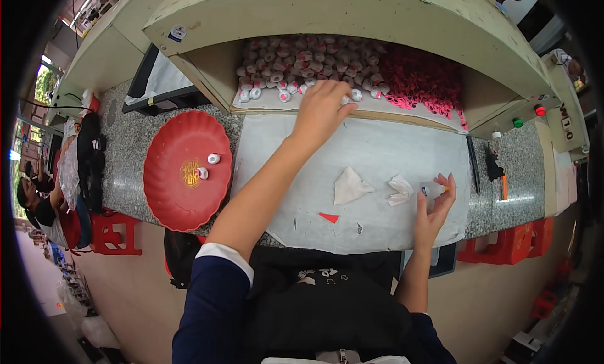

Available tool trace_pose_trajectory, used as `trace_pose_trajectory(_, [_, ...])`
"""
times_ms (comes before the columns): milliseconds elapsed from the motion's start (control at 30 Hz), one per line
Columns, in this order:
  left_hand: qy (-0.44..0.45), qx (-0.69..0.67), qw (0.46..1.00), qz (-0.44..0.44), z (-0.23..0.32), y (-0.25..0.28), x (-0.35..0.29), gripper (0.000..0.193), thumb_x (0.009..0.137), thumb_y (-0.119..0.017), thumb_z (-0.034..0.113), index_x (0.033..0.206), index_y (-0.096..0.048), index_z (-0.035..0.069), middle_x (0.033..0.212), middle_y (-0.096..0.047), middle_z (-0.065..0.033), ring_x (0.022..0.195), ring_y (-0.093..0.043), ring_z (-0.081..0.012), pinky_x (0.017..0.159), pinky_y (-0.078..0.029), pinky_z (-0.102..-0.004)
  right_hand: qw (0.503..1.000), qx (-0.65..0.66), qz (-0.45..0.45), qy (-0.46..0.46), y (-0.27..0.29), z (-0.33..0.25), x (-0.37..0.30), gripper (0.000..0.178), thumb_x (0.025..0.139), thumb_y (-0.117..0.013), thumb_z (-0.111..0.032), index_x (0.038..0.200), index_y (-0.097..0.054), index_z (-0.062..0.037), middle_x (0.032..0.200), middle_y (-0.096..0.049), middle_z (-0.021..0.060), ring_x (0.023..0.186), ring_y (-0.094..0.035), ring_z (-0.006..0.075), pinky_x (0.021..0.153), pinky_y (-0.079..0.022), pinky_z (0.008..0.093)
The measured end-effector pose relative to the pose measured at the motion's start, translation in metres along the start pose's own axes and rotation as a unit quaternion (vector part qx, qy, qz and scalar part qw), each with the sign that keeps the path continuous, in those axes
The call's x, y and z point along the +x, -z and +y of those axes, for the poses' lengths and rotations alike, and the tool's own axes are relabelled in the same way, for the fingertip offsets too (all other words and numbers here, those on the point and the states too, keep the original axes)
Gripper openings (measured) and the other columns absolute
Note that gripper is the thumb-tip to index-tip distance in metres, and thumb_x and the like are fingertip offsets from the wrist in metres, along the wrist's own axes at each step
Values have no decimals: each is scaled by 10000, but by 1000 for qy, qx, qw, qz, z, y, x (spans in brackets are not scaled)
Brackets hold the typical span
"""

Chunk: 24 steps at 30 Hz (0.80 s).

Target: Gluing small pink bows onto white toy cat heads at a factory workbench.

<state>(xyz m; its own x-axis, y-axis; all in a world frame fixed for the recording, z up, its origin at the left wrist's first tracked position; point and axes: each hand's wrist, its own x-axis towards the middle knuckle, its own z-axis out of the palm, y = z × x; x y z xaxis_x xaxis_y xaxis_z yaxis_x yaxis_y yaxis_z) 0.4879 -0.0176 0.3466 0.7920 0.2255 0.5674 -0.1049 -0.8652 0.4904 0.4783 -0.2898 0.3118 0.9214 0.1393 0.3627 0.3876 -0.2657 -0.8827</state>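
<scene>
White round pieces with pink marks lie heaped in the cubby, some just beside the left hand. Its fingers curl downward; whether they pinch a piece, I cannot tell. A sideways brush could roll loose ones out. The right hand pinches a small clear bottle; squeezing hard might drip any liquid onto the white sheet.
</scene>
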Motion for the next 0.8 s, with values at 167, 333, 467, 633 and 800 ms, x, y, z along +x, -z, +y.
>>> trace_pose_trajectory(167, [-72, 153, 985, -24, -28, -44, 6, 227, 653, -614, 131, 857, -529, 82, 811, -521, -58, 822, -451, -259, 717, -364, -348, 999, 9, -31, -18, 0, 11, 1, 476, 695, -504, 27, 1139, -332, 5, 1031, -459, 120, 1010, -384, 188, 883, -265, 287])
trace_pose_trajectory(333, [64, -98, 993, -20, 3, 4, -6, 270, 702, -588, 66, 959, -505, 52, 879, -534, -74, 833, -505, -183, 746, -408, -314, 992, 113, -13, -55, 4, -6, -5, 400, 754, -435, 22, 1145, -351, 14, 943, -487, 104, 853, -463, 153, 771, -389, 263])
trace_pose_trajectory(467, [236, -499, 833, -44, 37, 49, -52, 246, 735, -560, 12, 971, -494, -9, 952, -529, -95, 846, -523, -126, 778, -429, -260, 979, 195, -34, -41, 4, -31, -15, 413, 765, -422, -9, 1170, -343, 20, 931, -477, 107, 810, -479, 175, 684, -445, 297])
trace_pose_trajectory(633, [352, -599, 719, -18, 62, 66, -116, 288, 729, -551, -10, 1012, -498, -12, 965, -529, -113, 850, -525, -157, 778, -429, -280, 939, 290, -153, -108, -8, -68, -14, 421, 753, -466, -52, 1153, -349, 7, 997, -424, 95, 802, -484, 206, 592, -473, 320])
trace_pose_trajectory(800, [362, -655, 663, 14, 81, 68, -145, 269, 741, -540, 2, 1005, -487, -4, 1025, -501, -139, 855, -536, -185, 783, -432, -312, 866, 472, -131, -101, -24, -79, -13, 304, 723, -552, -79, 976, -393, -28, 974, -411, 76, 805, -453, 176, 628, -436, 289])
